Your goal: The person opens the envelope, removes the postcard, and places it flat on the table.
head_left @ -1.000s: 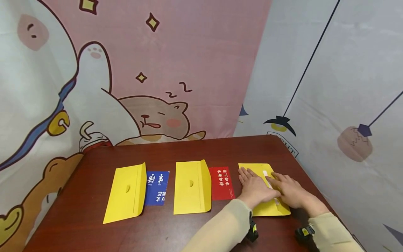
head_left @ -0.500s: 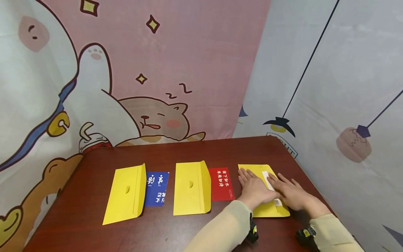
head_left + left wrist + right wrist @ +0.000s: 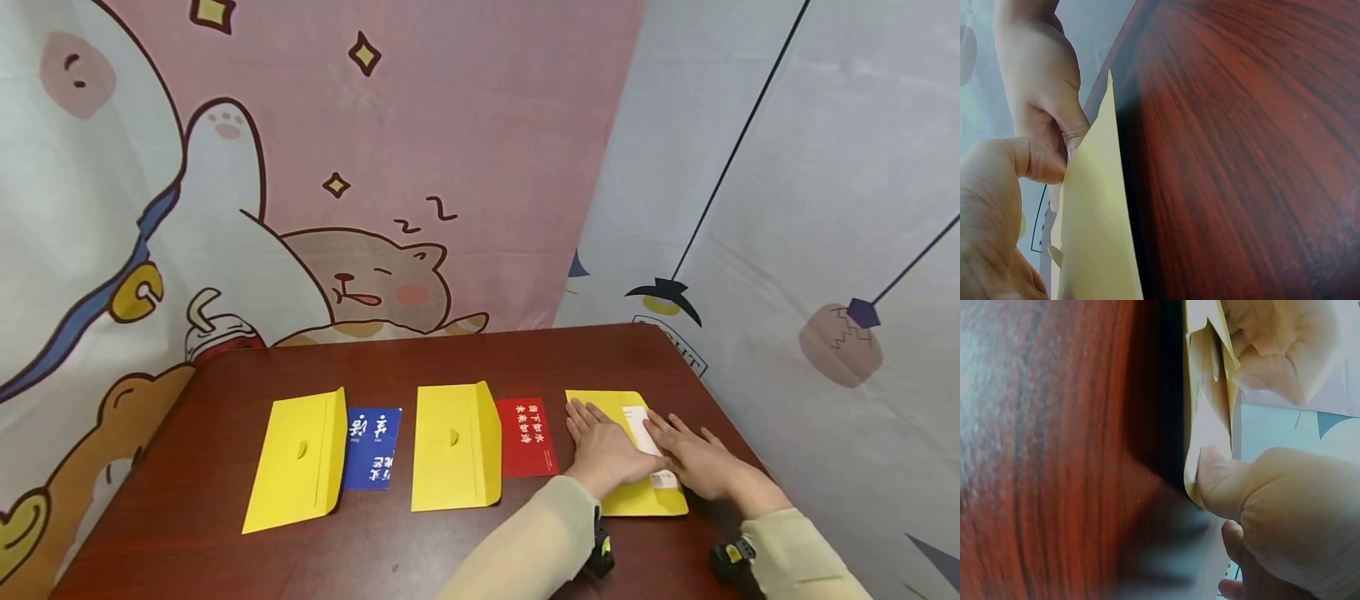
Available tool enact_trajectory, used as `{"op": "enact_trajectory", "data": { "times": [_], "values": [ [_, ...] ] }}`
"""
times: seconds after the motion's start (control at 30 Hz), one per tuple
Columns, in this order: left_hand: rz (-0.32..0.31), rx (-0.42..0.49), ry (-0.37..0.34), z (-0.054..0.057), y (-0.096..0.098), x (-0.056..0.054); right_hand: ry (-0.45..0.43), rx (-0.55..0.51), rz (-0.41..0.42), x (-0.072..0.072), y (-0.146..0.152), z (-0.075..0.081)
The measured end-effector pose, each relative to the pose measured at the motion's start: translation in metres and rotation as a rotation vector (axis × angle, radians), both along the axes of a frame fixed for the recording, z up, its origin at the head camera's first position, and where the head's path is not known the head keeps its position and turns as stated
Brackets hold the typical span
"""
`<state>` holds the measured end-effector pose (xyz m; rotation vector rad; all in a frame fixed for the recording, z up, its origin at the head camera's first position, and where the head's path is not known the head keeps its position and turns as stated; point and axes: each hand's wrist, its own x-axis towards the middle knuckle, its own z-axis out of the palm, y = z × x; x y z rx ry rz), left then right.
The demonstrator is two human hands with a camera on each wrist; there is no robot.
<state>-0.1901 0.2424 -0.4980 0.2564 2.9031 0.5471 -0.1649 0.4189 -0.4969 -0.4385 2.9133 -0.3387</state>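
A yellow envelope (image 3: 633, 502) lies at the right of the table under both hands, its flap side facing right. A white card (image 3: 638, 423) shows at its mouth, partly outside. My left hand (image 3: 609, 447) rests on the envelope with fingers straight and the thumb reaching to the mouth's edge. My right hand (image 3: 699, 461) lies over the flap side, fingers extended. In the right wrist view its thumb presses on the white card (image 3: 1209, 425) inside the gaping mouth, while the left thumb touches the upper edge. The rest of the card is hidden inside.
To the left lie another yellow envelope (image 3: 446, 475) with a red card (image 3: 527, 450) sticking out at its right, and a third envelope (image 3: 288, 483) with a blue card (image 3: 369, 450) likewise. The dark wooden table (image 3: 360, 554) meets printed curtains (image 3: 487, 167) behind.
The white card has slid rightward out of the envelope, so a wider strip of it shows. My right hand has shifted slightly right with it; the left hand has stayed in place.
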Motion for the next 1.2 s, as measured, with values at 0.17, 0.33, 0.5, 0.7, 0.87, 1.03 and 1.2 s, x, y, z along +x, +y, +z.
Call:
{"op": "enact_trajectory", "data": {
  "times": [0.17,0.33,0.5,0.7,0.87,1.03,1.2],
  "values": [
    [-0.002,-0.006,0.004,-0.001,0.0,0.0,-0.012,-0.013,-0.017,0.001,0.002,0.003],
    [-0.005,0.015,0.006,-0.002,-0.002,-0.001,-0.013,-0.005,-0.031,0.0,0.002,0.003],
    [-0.019,0.039,0.004,-0.002,-0.003,-0.001,-0.024,-0.006,-0.035,-0.002,0.006,0.001],
    [-0.028,0.045,0.007,-0.002,-0.003,-0.001,-0.051,-0.014,-0.041,-0.004,0.009,0.004],
    [-0.027,0.037,0.009,-0.002,-0.003,0.0,-0.06,-0.021,-0.046,-0.005,0.009,0.006],
    [-0.03,0.021,0.015,-0.002,-0.003,0.0,-0.017,-0.047,-0.033,-0.005,0.01,0.01],
    [-0.027,0.028,0.019,-0.001,-0.004,0.0,0.026,-0.174,-0.061,-0.009,0.011,0.017]
  ]
}}
